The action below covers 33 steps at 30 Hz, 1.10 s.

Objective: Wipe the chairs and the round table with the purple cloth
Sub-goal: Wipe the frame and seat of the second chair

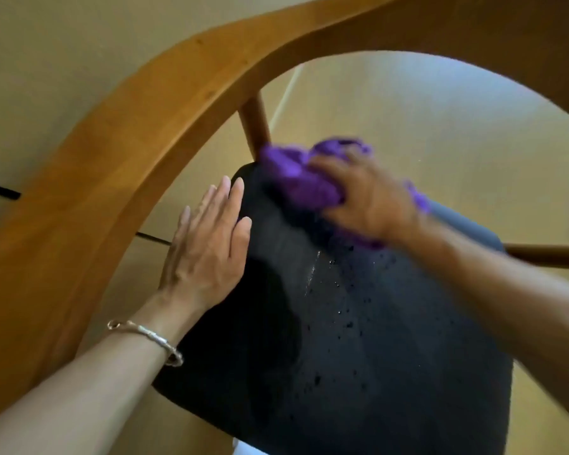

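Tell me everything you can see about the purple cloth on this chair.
The purple cloth is a soft, vivid violet rag, bunched into folds; blur hides its weave. It lies crumpled on the far end of the black seat, close to the wooden back post. The right hand covers its middle and grips it, with folds sticking out beyond the fingers and near the wrist. The left hand rests flat on the seat's edge, apart from the cloth.

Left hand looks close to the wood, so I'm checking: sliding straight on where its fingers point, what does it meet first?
Most likely the wooden post at the back corner of the black seat; the left hand lies flat on its left edge, aimed toward it. Depth is unclear.
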Motion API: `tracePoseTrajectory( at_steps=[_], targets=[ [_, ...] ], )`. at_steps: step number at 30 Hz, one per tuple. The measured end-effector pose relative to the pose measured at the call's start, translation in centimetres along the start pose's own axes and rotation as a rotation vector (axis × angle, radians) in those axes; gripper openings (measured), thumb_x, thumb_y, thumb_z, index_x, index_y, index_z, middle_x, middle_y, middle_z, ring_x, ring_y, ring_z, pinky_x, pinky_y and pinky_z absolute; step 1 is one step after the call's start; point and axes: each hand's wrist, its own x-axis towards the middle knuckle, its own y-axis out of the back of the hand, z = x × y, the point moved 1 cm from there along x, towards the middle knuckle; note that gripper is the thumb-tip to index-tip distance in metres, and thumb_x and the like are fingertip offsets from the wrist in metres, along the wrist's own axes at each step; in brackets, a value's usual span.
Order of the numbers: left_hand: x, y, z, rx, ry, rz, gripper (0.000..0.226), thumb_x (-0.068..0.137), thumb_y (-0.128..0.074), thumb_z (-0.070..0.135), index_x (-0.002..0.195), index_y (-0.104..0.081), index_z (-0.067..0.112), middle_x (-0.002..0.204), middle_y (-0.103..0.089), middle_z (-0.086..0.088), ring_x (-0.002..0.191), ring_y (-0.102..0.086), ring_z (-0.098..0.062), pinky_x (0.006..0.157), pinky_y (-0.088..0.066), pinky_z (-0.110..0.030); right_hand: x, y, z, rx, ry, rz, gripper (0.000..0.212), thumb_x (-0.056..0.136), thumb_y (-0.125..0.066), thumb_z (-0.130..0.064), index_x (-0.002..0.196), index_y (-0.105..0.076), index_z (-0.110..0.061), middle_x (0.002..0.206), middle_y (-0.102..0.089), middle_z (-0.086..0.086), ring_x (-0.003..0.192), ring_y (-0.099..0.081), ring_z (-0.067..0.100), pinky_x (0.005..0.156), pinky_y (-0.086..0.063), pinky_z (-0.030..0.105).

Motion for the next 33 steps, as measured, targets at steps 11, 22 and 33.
tracePoseTrajectory(
  at_steps=[11,22,33],
  targets=[
    [0.9,-5.6,-0.4,0.192,-0.125,-0.076,0.062,0.092,-0.017,0.042,0.148,-0.023,0.016,0.154,-0.022,-0.007,0.142,-0.019,-0.024,0.111,-0.016,-0.051,-13.2,-5.2,-4.4,0.049,-0.055,-0.079,0.057,0.061,-0.058,-0.035,0.117,-0.061,-0.029,0.106,-0.062,0.0,0.076,-0.058,0.031,0.064,-0.049,0.039],
    [-2.0,-9.2,-0.1,0.401,-0.141,-0.069,0.06,0.09,-0.022,0.037,0.147,-0.016,0.019,0.156,-0.017,-0.008,0.144,-0.011,-0.028,0.113,-0.012,-0.056,-4.2,1.2,5.8,-0.025,-0.401,0.054,0.07,0.073,-0.05,-0.042,0.141,-0.039,-0.043,0.13,-0.046,0.013,0.115,-0.048,0.041,0.097,-0.042,0.047],
    [-2.0,-9.5,-0.2,0.427,-0.146,-0.016,0.063,0.086,-0.024,0.033,0.148,-0.021,0.021,0.156,-0.017,-0.007,0.144,-0.012,-0.027,0.114,-0.012,-0.055,-15.9,-5.6,-3.4,0.009,-0.306,0.075,0.047,0.066,-0.058,-0.04,0.112,-0.068,-0.033,0.093,-0.061,0.001,0.073,-0.056,0.032,0.063,-0.044,0.038]
  ],
)
